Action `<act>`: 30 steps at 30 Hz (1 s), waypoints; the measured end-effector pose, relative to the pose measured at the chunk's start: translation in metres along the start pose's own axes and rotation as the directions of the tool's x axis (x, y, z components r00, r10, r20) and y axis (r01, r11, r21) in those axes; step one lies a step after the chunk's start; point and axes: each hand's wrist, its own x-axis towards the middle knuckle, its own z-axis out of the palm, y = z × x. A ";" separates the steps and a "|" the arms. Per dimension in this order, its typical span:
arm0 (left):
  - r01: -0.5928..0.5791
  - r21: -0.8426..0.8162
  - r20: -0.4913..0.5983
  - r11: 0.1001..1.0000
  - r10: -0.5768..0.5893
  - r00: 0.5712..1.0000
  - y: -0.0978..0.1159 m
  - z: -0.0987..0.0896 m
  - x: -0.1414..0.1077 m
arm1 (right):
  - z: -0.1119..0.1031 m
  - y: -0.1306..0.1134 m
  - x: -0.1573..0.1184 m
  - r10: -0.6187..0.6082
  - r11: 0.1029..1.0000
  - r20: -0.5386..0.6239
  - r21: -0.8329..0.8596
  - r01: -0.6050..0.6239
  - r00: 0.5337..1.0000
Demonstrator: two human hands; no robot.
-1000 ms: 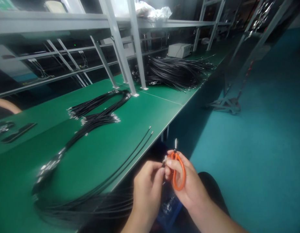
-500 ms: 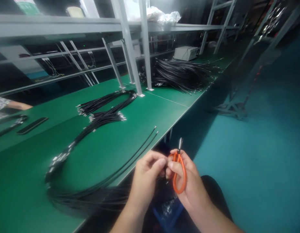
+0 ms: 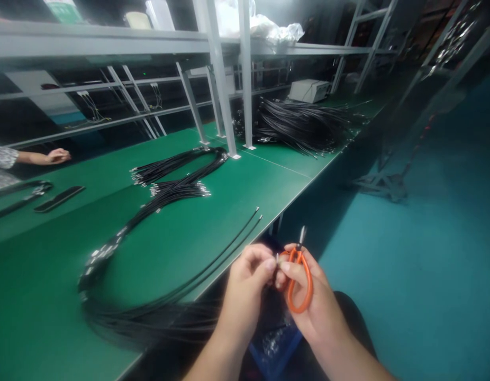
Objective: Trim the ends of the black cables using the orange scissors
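My left hand (image 3: 251, 272) is closed in a pinch at the bench edge, fingertips on a small silver piece (image 3: 277, 259) that resembles the metal tip of a cable; most of it is hidden by fingers. My right hand (image 3: 310, 288) grips orange-handled scissors (image 3: 307, 291), blades pointing up and away. Its thumb and finger also meet the left fingertips at the silver piece. Beside and behind my left wrist, a bundle of black cables (image 3: 150, 320) with silver tips curves over the green bench. Two loose cables (image 3: 225, 252) reach along the bench edge.
Metal shelf posts (image 3: 247, 79) stand on the green bench (image 3: 181, 233). A large cable pile (image 3: 300, 124) and a pale box (image 3: 308, 90) lie beyond. A blue bin (image 3: 274, 357) sits below my hands. Another person's hand (image 3: 58, 155) is at far left, near a dark strip (image 3: 59, 199).
The view has shifted slightly, so the bench appears further right. The silver piece now shows between my fingertips. The other person's hand has come into sight at left. My grip on the scissors stays.
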 end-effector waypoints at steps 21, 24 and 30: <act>-0.039 0.489 0.088 0.871 -0.005 0.996 0.004 -0.021 -0.011 | 0.008 -0.002 0.000 -0.053 0.997 0.038 -0.056 0.055 0.998; -0.042 0.471 0.065 0.881 0.013 0.998 0.002 -0.023 -0.010 | 0.010 -0.003 0.001 -0.061 0.994 0.051 -0.092 0.065 0.997; 0.027 0.364 0.096 0.931 -0.067 0.993 0.006 -0.023 -0.010 | 0.017 -0.010 0.003 -0.132 0.975 0.066 -0.171 0.142 0.989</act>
